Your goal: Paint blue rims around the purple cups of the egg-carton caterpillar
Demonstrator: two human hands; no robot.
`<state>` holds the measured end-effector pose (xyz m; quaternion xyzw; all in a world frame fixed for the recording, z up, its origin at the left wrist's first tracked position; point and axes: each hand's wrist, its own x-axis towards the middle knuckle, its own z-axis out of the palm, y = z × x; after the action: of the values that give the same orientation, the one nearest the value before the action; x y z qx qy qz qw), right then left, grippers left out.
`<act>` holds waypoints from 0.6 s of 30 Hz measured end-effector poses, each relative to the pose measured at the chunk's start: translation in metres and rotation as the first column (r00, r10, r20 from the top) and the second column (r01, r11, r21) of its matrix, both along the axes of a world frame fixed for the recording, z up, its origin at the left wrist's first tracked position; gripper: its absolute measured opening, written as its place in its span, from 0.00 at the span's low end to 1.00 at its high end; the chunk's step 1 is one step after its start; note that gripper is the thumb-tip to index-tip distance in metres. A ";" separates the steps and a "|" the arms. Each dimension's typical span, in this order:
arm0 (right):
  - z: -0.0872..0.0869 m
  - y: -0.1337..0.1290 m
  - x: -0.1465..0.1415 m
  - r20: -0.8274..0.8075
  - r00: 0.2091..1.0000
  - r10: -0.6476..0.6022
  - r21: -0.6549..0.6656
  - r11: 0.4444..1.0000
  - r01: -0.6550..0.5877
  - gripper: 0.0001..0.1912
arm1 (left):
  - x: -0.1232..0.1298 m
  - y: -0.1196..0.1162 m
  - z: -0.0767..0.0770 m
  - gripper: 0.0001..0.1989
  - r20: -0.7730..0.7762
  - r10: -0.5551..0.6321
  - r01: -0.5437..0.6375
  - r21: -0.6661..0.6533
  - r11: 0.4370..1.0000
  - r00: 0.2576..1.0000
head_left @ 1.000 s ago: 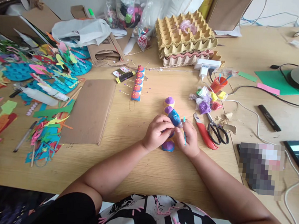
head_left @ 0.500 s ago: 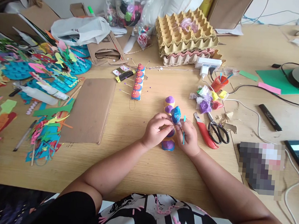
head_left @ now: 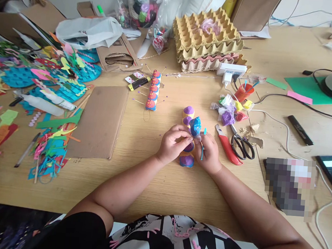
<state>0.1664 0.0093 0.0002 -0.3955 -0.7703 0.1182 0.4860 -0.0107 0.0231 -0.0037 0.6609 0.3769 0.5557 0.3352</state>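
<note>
Both hands meet at a small plastic bag of blue clay (head_left: 195, 126), its lump upright above the fingers. My left hand (head_left: 174, 142) is closed, pinching the bag's clear lower end. My right hand (head_left: 209, 153) closes on the bag's other side and also holds a thin blue stick tool (head_left: 202, 153), with its flat tip poking out above the fingers. Under the hands lies a row of egg-carton cups (head_left: 186, 161) with purple tops and blue and yellow sides, its middle partly hidden. A painted egg-carton caterpillar (head_left: 152, 94) with pins sticking out stands further left.
Right of my hands lie a red utility knife (head_left: 229, 146), black scissors (head_left: 243, 146) and bagged clay lumps (head_left: 227, 112). Stacked egg trays (head_left: 207, 35) stand behind. To the left are a cardboard sheet (head_left: 97, 123), paper scraps (head_left: 53, 150) and glue bottles (head_left: 42, 104).
The blue stick tool in my right hand has tilted slightly, its lower end shifting left. Both hands keep hold of the blue clay bag in nearly the same place.
</note>
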 end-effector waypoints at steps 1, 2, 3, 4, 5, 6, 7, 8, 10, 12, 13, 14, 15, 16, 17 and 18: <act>0.000 0.000 0.000 0.006 1.000 -0.002 0.001 1.000 0.002 0.08 | 0.000 0.000 0.000 0.07 0.006 -0.001 0.002 -0.011 1.000 1.000; 0.000 0.000 0.000 0.012 1.000 -0.004 0.002 1.000 0.004 0.08 | 0.000 0.000 0.001 0.07 0.009 -0.001 0.001 -0.024 1.000 1.000; 0.000 0.000 0.000 0.018 1.000 -0.004 0.004 1.000 0.004 0.08 | 0.000 0.000 0.001 0.07 0.010 0.002 -0.001 -0.038 0.999 1.000; 0.000 0.000 0.000 0.025 1.000 -0.004 0.006 1.000 0.004 0.08 | 0.000 0.000 0.001 0.07 0.012 0.004 -0.004 -0.053 0.999 1.000; 0.000 0.000 0.000 0.031 1.000 -0.002 0.010 1.000 0.002 0.08 | -0.001 0.000 0.001 0.07 0.016 0.005 -0.004 -0.067 0.998 1.000; 0.000 0.000 0.000 0.036 0.999 0.000 0.015 1.000 0.000 0.07 | -0.001 0.000 0.000 0.06 0.024 0.004 -0.002 -0.083 0.997 1.000; 0.000 0.000 0.000 0.040 0.999 0.003 0.022 1.000 -0.004 0.07 | -0.001 0.000 0.000 0.07 0.034 0.003 0.001 -0.100 0.995 0.999; 0.000 0.000 0.000 0.042 0.999 0.006 0.031 1.000 -0.007 0.07 | -0.001 0.000 -0.001 0.07 0.045 0.000 0.005 -0.119 0.993 0.999; 0.000 0.001 0.000 0.042 0.999 0.010 0.049 0.999 -0.012 0.07 | -0.002 0.000 -0.002 0.07 0.071 -0.004 0.015 -0.156 0.988 0.997; 0.000 0.001 0.000 0.045 0.999 0.009 0.072 0.997 -0.012 0.07 | -0.002 0.000 -0.004 0.08 0.100 -0.008 0.027 -0.181 0.983 0.995; 0.000 0.001 0.000 0.047 0.999 0.007 0.083 0.996 -0.011 0.06 | -0.001 0.000 -0.005 0.08 0.113 -0.011 0.032 -0.189 0.982 0.994; 0.000 0.001 0.000 0.048 0.999 0.004 0.091 0.996 -0.009 0.06 | -0.001 0.000 -0.006 0.09 0.124 -0.011 0.036 -0.196 0.980 0.992; 0.001 0.002 0.000 0.049 0.999 0.003 0.094 0.996 -0.007 0.07 | -0.001 0.001 -0.007 0.10 0.136 -0.010 0.038 -0.205 0.978 0.991; 0.001 0.002 -0.001 0.048 0.999 0.001 0.088 0.996 -0.005 0.07 | -0.001 0.001 -0.008 0.11 0.150 -0.006 0.038 -0.214 0.976 0.989; 0.001 0.002 -0.001 0.049 0.999 -0.003 0.075 0.997 -0.001 0.08 | 0.000 0.001 -0.009 0.12 0.164 0.000 0.037 -0.221 0.975 0.986; 0.000 0.002 -0.001 0.048 0.999 -0.008 0.056 0.998 0.005 0.09 | 0.000 0.001 -0.009 0.13 0.176 0.006 0.034 -0.223 0.974 0.984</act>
<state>0.1658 0.0109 0.0007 -0.3868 -0.7837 0.0854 0.4784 -0.0106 0.0245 -0.0128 0.5698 0.4016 0.5631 0.4437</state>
